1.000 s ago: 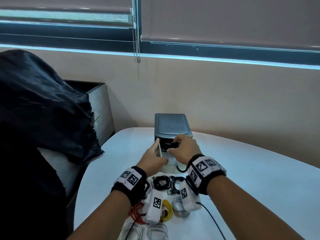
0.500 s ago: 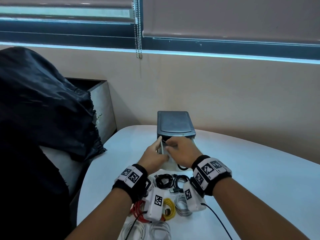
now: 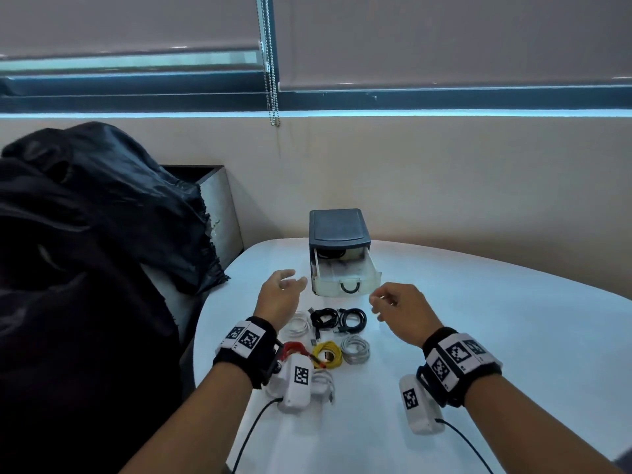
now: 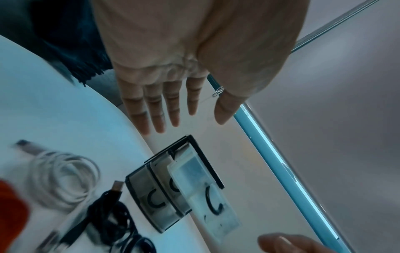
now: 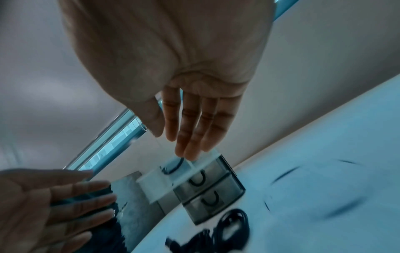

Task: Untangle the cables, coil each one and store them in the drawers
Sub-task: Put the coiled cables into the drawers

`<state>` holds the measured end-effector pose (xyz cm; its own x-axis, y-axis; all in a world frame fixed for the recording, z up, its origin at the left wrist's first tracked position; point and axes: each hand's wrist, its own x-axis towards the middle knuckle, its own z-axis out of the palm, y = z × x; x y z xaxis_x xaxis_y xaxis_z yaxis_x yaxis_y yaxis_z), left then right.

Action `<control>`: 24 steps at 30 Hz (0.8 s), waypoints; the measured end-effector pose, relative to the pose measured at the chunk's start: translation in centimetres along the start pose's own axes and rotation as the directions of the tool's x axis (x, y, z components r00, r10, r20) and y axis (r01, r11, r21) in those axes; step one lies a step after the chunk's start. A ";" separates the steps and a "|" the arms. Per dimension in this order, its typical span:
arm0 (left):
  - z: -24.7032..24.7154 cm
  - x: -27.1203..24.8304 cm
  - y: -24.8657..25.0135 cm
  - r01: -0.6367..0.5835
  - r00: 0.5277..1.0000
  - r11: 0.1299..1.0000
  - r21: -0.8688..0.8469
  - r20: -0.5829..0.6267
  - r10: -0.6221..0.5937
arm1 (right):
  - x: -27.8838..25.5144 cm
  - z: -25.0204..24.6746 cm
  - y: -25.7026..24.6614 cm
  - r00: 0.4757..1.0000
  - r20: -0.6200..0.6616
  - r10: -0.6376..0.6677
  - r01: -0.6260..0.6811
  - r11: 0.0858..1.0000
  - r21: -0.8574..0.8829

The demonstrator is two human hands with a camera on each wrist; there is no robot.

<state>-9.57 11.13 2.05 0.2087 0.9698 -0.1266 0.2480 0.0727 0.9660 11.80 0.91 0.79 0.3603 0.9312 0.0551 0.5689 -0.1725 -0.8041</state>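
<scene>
A small dark drawer unit (image 3: 338, 230) stands at the table's far edge, its translucent top drawer (image 3: 347, 280) pulled out; something black lies at its back. Both hands hover empty in front of it. My left hand (image 3: 292, 280) is left of the drawer, fingers straight (image 4: 173, 111). My right hand (image 3: 378, 302) is at its right corner, fingers relaxed (image 5: 188, 137). Between my wrists lie coiled cables: two black (image 3: 323, 319) (image 3: 352, 318), white (image 3: 299, 325), red (image 3: 294, 348), yellow (image 3: 328, 354), grey (image 3: 355, 348). The unit (image 4: 155, 191) shows two shut lower drawers.
The white table (image 3: 478, 319) curves away on the left, where a black cloth (image 3: 85, 234) drapes over a chair or box beside it. A wall and window blinds rise right behind the drawer unit. Another white coil (image 3: 323, 384) lies near my left wrist camera.
Both hands have come off the drawer unit, drawn back toward me and moved apart. The black thing my right hand held at the drawer is gone from it; the top drawer stands pulled out.
</scene>
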 end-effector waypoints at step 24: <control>0.0 -9.2 -5.5 0.015 0.993 1.000 0.026 0.116 -0.018 | -9.6 11.8 1.3 0.906 0.417 0.079 0.246 0.702 -0.668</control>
<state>-12.83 1.81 -2.15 0.3124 0.9348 -0.1691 0.2758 0.0811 0.9578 0.34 -4.48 -7.80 0.0633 0.9635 -0.2603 0.9820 -0.1066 -0.1556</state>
